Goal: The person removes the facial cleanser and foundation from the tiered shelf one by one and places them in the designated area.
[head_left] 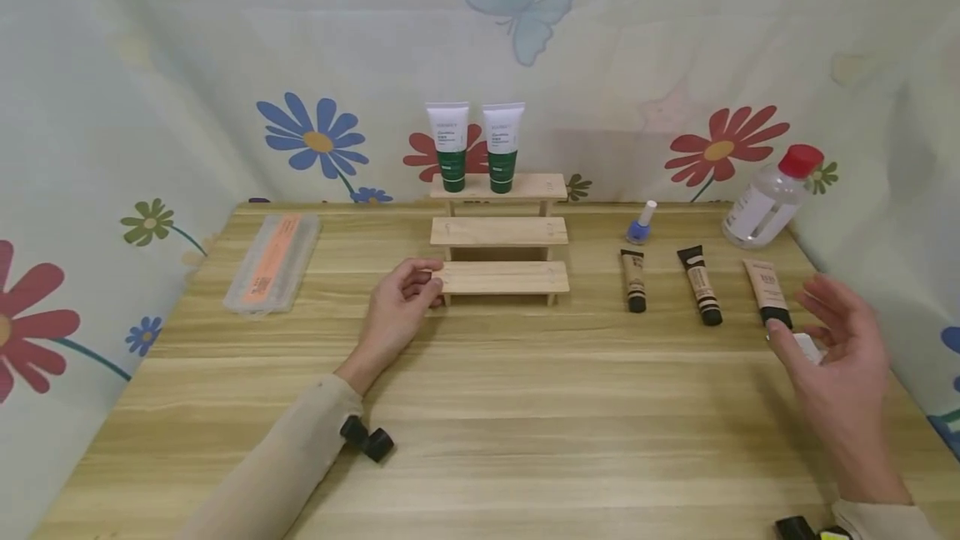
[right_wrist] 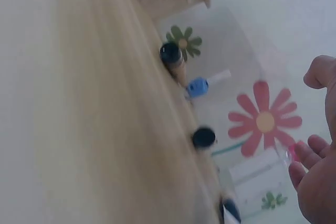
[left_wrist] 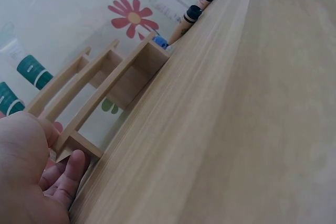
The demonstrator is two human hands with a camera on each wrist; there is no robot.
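My left hand (head_left: pixel 397 302) pinches the left end of the lowest step of a three-step wooden display stand (head_left: pixel 498 277). The left wrist view has the thumb on top of that step and fingers curled below its edge (left_wrist: pixel 79 142). Two white-and-green squeeze tubes (head_left: pixel 452 169) (head_left: pixel 502 169) stand cap down on the top step. Over the table's right side, my right hand (head_left: pixel 840 348) holds nothing, its fingers loosely bent and apart. Close by it lie a beige BB cream tube (head_left: pixel 765 283) with a black cap and a small white item (head_left: pixel 806 347), partly hidden by the hand.
Two slim tan tubes with black ends (head_left: pixel 633 277) (head_left: pixel 701 286) lie right of the stand. Behind them is a blue nail polish bottle (head_left: pixel 639 230). A clear bottle with a red cap (head_left: pixel 765 205) stands at the back right. A flat clear plastic case (head_left: pixel 296 265) lies at left.
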